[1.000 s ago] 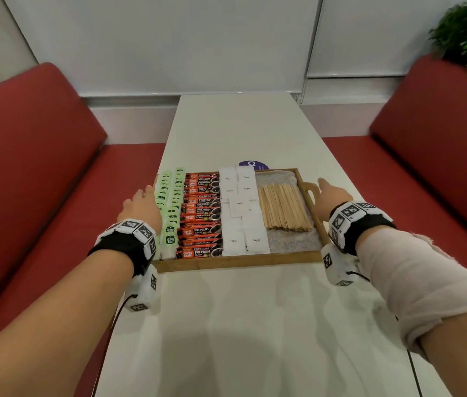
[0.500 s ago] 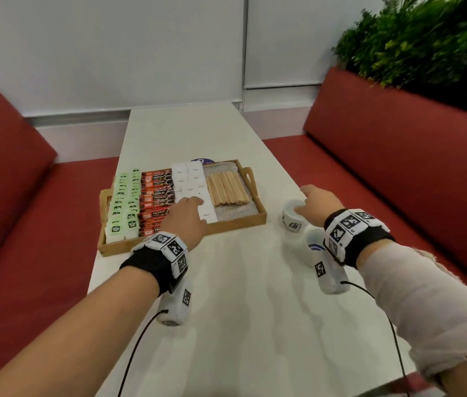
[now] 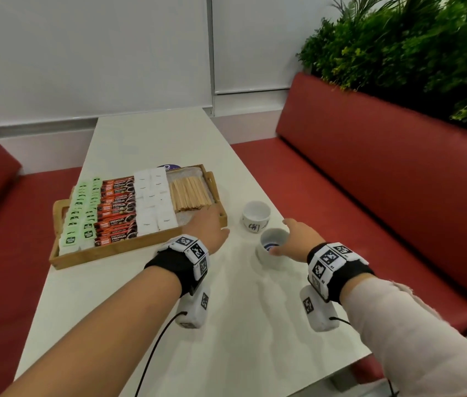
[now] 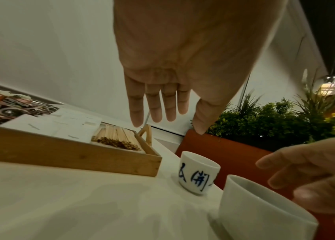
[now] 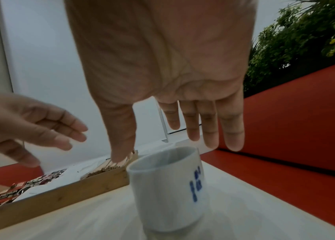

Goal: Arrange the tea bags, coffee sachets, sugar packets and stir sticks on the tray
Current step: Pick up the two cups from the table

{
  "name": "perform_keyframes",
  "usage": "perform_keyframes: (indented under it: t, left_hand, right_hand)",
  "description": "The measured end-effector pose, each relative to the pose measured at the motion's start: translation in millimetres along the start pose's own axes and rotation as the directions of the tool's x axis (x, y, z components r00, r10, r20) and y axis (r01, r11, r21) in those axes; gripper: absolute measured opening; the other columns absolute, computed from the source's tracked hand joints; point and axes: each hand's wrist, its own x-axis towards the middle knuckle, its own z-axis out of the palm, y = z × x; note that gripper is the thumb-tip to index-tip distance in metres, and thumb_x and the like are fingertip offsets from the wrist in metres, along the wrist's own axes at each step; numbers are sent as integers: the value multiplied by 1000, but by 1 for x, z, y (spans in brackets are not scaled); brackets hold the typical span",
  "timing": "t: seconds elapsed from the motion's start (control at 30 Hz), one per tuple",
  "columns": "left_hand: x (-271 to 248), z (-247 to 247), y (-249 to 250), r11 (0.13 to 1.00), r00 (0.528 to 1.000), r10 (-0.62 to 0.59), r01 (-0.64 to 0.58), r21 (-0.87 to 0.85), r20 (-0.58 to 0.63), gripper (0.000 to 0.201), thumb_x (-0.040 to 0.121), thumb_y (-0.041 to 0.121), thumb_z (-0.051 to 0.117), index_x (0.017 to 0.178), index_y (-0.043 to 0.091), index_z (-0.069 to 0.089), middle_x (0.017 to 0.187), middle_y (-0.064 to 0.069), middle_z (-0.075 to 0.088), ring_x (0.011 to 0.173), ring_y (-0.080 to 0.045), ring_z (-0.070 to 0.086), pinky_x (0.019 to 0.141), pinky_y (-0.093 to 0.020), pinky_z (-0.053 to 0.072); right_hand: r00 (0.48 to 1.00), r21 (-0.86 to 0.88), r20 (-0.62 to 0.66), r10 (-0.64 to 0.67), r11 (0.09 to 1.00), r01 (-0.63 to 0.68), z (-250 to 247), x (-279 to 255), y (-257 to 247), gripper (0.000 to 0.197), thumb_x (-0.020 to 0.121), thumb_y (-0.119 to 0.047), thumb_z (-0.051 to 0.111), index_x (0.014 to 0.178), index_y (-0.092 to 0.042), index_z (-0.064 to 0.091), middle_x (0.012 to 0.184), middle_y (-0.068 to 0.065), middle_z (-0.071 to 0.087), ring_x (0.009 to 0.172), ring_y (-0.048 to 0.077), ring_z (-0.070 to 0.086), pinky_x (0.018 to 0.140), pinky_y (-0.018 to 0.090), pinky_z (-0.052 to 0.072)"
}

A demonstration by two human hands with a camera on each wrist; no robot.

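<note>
The left hand (image 3: 207,224) is sliding rightward off the sugar packets (image 3: 154,202) toward the tray (image 3: 129,247) corner, while the right hand (image 3: 298,237) is spreading over the nearer cup (image 3: 272,247).

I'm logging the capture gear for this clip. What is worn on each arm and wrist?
Each wrist carries a black band topped with white blocks printed with black square markers, and a white camera housing hangs below it, trailing a thin black cable. The left forearm is bare. The right forearm wears a pale pink sleeve, its cuff next to the band.

Head view looking down along the table (image 3: 152,296), wrist views low, close, sharing the tray corner (image 4: 150,164)
</note>
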Motion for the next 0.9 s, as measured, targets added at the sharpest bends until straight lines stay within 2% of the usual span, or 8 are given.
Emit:
perform_keyframes:
  t: [0.17, 0.33, 0.43, 0.5, 0.67, 0.8, 0.9]
  left_hand:
    - [22, 18, 31, 1000, 1000, -12, 12, 28, -6, 61, 85, 33, 64, 138, 15, 39, 138, -7, 47, 125, -24, 47, 100, -39, 42]
    - [44, 33, 61, 997, 1000, -9, 10, 80, -14, 66, 82, 33, 70, 137, 13, 40, 133, -8, 50, 122, -26, 49, 99, -37, 42]
    - [60, 38, 70, 980, 999, 16, -24, 195, 42, 67, 84, 30, 68, 140, 13, 37, 137, -10, 49, 123, -29, 48, 100, -37, 41]
    - [69, 38, 74, 966, 993, 33, -59, 252, 110, 68, 85, 25, 68, 143, 16, 35, 144, -7, 43, 128, -28, 45, 104, -37, 39]
    - [87, 41, 86, 914, 963, 39, -141, 380, 265, 72, 85, 19, 69, 146, 18, 31, 149, -3, 37, 132, -25, 41, 105, -34, 36]
    - [97, 50, 88, 923, 951, 2, -121, 365, 310, 77, 86, 24, 67, 149, 13, 24, 151, -8, 33, 136, -26, 37, 109, -35, 32]
    - [104, 56, 86, 920, 952, -17, -105, 377, 307, 78, 86, 30, 66, 149, 13, 23, 150, -9, 34, 133, -29, 40, 107, -37, 36]
  right_hand:
    - [998, 49, 59, -34, 998, 31, 8, 3, 14, 101, 68, -47, 79, 146, -15, 23, 141, 9, 41, 125, 25, 46, 98, 35, 44]
    - [995, 71, 38, -88, 994, 85, 15, 11, 28, 88, 70, -46, 77, 139, -14, 33, 135, 7, 45, 119, 23, 50, 95, 33, 44]
    - [992, 98, 18, -127, 987, 124, 21, 17, 34, 71, 68, -48, 76, 123, -17, 44, 122, 4, 53, 105, 21, 56, 84, 31, 47]
    - [990, 121, 7, -144, 983, 142, 25, 20, 39, 69, 67, -49, 75, 120, -18, 45, 117, 2, 55, 102, 20, 57, 80, 31, 47]
    - [984, 141, -8, -176, 974, 175, 29, 24, 45, 72, 65, -52, 76, 122, -20, 44, 117, 1, 56, 102, 20, 57, 81, 31, 47]
    - [982, 140, -4, -191, 972, 189, 29, 29, 47, 74, 64, -51, 77, 123, -21, 43, 117, 0, 56, 104, 21, 57, 83, 33, 49]
    - [980, 170, -15, -197, 966, 196, 30, 33, 48, 71, 62, -50, 78, 118, -24, 44, 114, -3, 57, 100, 19, 58, 80, 31, 50]
